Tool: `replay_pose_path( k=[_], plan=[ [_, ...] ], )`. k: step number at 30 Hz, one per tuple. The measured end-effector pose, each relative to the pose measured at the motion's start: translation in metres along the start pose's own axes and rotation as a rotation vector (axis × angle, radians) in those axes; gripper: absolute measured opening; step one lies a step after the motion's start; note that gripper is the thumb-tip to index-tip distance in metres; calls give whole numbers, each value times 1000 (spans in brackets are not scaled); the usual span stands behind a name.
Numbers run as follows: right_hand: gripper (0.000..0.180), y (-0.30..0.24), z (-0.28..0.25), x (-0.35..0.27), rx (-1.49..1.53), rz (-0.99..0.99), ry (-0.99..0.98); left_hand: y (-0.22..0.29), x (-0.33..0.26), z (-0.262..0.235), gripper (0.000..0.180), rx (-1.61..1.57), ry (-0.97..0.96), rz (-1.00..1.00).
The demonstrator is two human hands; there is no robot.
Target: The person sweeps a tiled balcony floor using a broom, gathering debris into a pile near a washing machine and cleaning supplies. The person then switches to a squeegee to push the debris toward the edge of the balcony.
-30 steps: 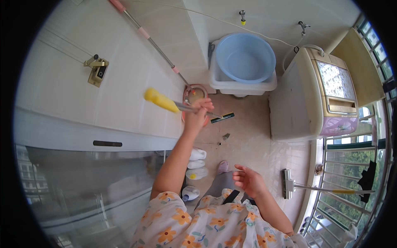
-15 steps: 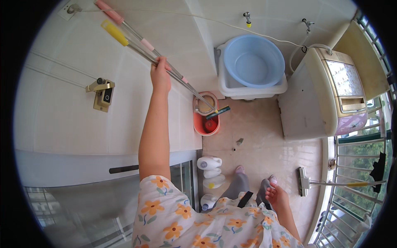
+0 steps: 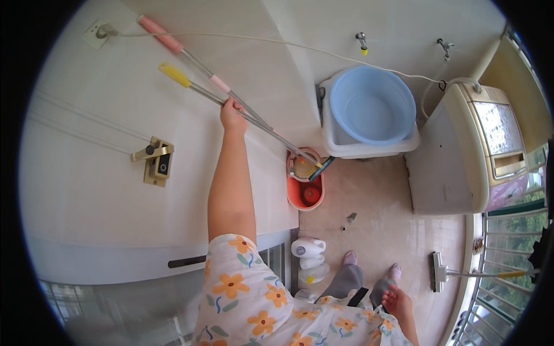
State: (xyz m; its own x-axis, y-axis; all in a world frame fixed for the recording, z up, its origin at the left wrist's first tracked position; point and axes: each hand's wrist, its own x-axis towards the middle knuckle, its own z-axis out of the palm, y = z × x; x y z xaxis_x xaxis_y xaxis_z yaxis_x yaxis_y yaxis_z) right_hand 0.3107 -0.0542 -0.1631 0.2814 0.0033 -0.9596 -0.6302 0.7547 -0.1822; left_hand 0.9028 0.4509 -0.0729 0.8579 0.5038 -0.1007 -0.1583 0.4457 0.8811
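Observation:
My left hand (image 3: 233,118), arm stretched out, is closed round the metal shaft of a yellow-handled pole (image 3: 198,87). Its narrow dark green head (image 3: 322,169), a squeegee or brush, is tilted at the right rim of the red mop bucket (image 3: 295,202); whether it touches cannot be made out. Beside that pole a pink-handled mop (image 3: 199,66) leans along the wall, its lower end towards the bucket's round wringer basket. Low by my body, my right hand (image 3: 397,302) hangs with loosely bent fingers apart and nothing in it.
A blue basin (image 3: 369,106) sits on a white tub (image 3: 369,151) under two wall taps. Right of it stands a washing machine (image 3: 447,150). Several plastic bottles (image 3: 310,248) line the door side. Another floor mop (image 3: 440,272) leans by the barred window. A white cord (image 3: 277,40) crosses the wall.
The view has shifted, so the room sits lower and further right. The yellow-handled pole has moved away from the pink-handled mop, and its head has turned steeper. My left hand keeps its hold.

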Motion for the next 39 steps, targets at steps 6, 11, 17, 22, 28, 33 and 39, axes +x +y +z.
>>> replay_pose_path(
  k=[6, 11, 17, 22, 28, 33, 39],
  plan=[
    [35, -5, -6, 0, -1, -9, 58, -29, 43, -16, 18, 92, 29, -54],
    [35, -10, -4, -1, -10, -5, 102, -46, 55, -23, 23, 239, 145, 21],
    [34, -13, -1, 2, -16, 9, 133, -34, 76, -24, 40, 752, 318, 227],
    [32, -16, 8, 0, -56, 1, 144, -7, 99, -30, 41, 810, 275, 197],
    [31, -9, -1, 1, -43, 11, 129, -8, 82, -25, 50, 1084, 426, 101],
    [31, -7, -7, 5, -16, 29, 110, 3, 134, -57, 55, 1215, 402, -37],
    [30, -12, -23, 1, 37, 6, 107, -13, 100, -47, 49, 1167, 379, -70]
  ],
)
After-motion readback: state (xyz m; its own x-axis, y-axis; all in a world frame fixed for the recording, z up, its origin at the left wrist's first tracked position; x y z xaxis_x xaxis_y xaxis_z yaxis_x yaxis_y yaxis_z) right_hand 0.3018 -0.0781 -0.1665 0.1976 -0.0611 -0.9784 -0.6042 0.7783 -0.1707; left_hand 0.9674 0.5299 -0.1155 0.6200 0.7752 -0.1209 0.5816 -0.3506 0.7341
